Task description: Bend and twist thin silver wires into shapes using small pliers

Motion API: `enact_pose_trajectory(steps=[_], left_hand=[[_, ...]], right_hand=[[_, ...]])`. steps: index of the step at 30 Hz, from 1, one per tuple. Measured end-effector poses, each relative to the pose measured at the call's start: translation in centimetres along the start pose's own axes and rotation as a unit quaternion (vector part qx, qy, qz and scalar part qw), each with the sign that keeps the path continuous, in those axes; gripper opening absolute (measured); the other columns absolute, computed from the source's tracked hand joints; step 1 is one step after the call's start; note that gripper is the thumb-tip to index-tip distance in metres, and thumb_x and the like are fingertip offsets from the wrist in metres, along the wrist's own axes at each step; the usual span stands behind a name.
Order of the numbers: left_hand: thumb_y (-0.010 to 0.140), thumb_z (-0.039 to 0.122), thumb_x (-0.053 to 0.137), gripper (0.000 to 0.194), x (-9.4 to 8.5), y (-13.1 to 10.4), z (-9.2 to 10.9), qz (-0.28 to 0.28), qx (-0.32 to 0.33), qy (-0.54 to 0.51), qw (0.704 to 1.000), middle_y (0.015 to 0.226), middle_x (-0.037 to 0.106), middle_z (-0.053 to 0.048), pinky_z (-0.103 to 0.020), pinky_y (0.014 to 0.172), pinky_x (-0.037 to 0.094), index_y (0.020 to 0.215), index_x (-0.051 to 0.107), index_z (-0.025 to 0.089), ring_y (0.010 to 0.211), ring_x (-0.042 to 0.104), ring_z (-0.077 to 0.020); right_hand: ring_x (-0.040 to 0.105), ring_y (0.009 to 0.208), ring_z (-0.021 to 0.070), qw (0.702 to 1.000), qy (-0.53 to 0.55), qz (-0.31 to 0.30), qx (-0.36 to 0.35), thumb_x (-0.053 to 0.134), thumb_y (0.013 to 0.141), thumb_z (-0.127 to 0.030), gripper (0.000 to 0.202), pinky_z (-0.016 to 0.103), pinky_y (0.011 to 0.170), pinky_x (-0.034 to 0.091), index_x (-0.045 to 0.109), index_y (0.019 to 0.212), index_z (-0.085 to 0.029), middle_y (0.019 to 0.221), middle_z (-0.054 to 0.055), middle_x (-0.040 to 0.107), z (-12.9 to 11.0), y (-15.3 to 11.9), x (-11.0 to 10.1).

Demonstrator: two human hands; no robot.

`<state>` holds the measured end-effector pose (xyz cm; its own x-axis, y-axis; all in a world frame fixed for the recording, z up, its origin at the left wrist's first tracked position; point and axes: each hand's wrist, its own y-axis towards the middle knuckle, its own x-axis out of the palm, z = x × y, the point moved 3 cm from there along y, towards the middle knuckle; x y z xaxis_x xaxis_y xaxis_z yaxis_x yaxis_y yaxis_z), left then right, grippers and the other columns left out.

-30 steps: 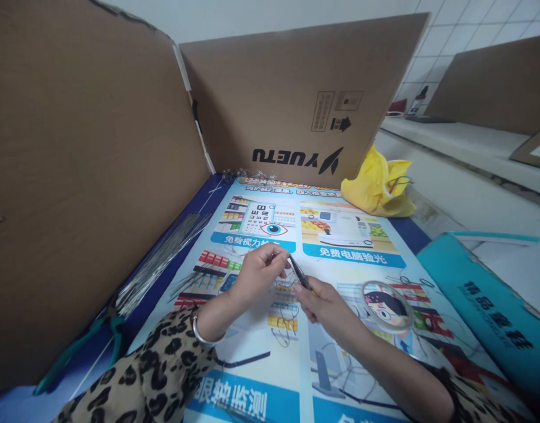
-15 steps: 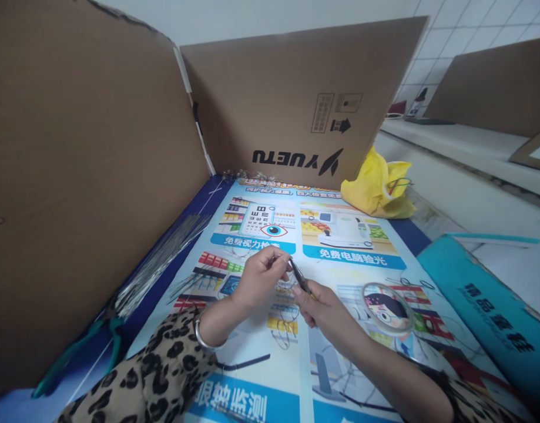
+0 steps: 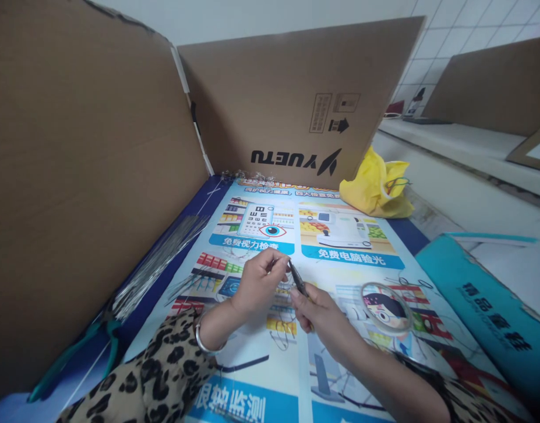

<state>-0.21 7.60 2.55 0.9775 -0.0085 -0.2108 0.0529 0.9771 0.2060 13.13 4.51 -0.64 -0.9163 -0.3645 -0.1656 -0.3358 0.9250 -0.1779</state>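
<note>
My left hand (image 3: pixel 261 283) is closed in a pinch, thumb against forefinger, over the middle of the printed poster (image 3: pixel 302 223). Between those fingertips is a thin wire, mostly hidden by the hand. My right hand (image 3: pixel 320 311) grips slim dark pliers (image 3: pixel 298 278), whose nose points up and left. The tip of the pliers meets the wire at my left fingertips. Below the hands, fine bent wire (image 3: pixel 282 336) lies on the poster.
At left lie a bundle of straight wires (image 3: pixel 161 258) and green-handled pliers (image 3: pixel 69 358). Cardboard panels (image 3: pixel 252 100) stand at the left and back. A yellow bag (image 3: pixel 373 191), a clear ring like a tape roll (image 3: pixel 411 320) and a teal box (image 3: pixel 476 317) are on the right.
My right hand and the pliers have tilted slightly and shifted a little left. My left hand keeps its pinch almost in place. The whole view has drifted slightly.
</note>
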Motion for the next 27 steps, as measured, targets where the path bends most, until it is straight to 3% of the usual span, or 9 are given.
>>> enact_pose_trajectory(steps=[5, 13, 21, 27], left_hand=[[0.084, 0.027, 0.050, 0.015, -0.2, 0.2, 0.0, -0.004, 0.017, 0.018, 1.000, 0.069, 0.060, 0.001, -0.021, 0.062, 0.045, 0.077, 0.057, 0.016, 0.061, 0.057, -0.0095], [0.082, 0.018, 0.048, 0.013, -1.5, 1.3, 1.5, -0.097, 0.112, 0.127, 0.981, 0.068, 0.063, 0.001, -0.020, 0.061, 0.044, 0.078, 0.061, 0.016, 0.062, 0.057, -0.0093], [0.083, 0.015, 0.048, 0.014, -2.6, 1.4, 3.0, -0.118, 0.244, 0.228, 0.935, 0.074, 0.065, -0.001, -0.021, 0.064, 0.043, 0.077, 0.061, 0.016, 0.069, 0.058, -0.0102], [0.084, 0.013, 0.046, 0.013, -2.6, 1.2, 2.8, -0.077, 0.307, 0.267, 0.910, 0.074, 0.064, -0.002, -0.022, 0.063, 0.043, 0.078, 0.057, 0.015, 0.068, 0.057, -0.0116]], right_hand=[[0.031, 0.041, 0.0071, 0.999, 0.032, -0.004, 0.030, 0.045, 0.079, -0.059, 0.041, 0.024, 0.044, 0.025, 0.035, 0.064, -0.022, 0.043, -0.008, 0.035, 0.0, -0.2, 0.2], [0.030, 0.046, 0.0070, 1.000, -0.012, 0.004, 0.004, 0.045, 0.083, -0.052, 0.034, 0.023, 0.047, 0.025, 0.037, 0.068, -0.021, 0.052, -0.007, 0.034, 0.1, 0.0, -0.5], [0.031, 0.049, 0.0081, 0.997, -0.078, -0.017, 0.001, 0.044, 0.084, -0.050, 0.031, 0.023, 0.049, 0.027, 0.044, 0.072, -0.020, 0.053, -0.007, 0.034, -0.6, 0.0, -0.9], [0.033, 0.053, 0.0089, 0.990, -0.139, -0.023, -0.016, 0.042, 0.084, -0.048, 0.031, 0.023, 0.050, 0.027, 0.041, 0.068, -0.020, 0.057, -0.005, 0.035, -1.5, 0.0, -1.6]])
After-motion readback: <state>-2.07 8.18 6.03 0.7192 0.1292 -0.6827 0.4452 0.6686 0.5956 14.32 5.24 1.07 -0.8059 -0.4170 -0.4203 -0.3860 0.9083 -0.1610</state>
